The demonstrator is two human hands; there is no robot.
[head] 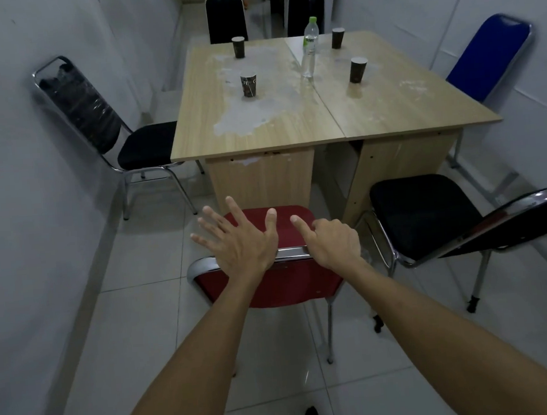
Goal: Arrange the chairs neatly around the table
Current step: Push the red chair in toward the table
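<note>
A red chair with a chrome top rail stands right in front of me, its seat facing the near edge of the wooden table. My left hand hovers over the rail with fingers spread wide, holding nothing. Over the rail's right end, my right hand has its index finger stretched forward and the other fingers loosely curled; no grip on the rail shows. A black chair stands at an angle at the table's near right corner. Another black chair sits at the left side, a blue chair at the right side.
Two black chairs stand at the table's far end. Several paper cups and a water bottle stand on the tabletop. White walls close in on both sides. White tiled floor lies around the red chair.
</note>
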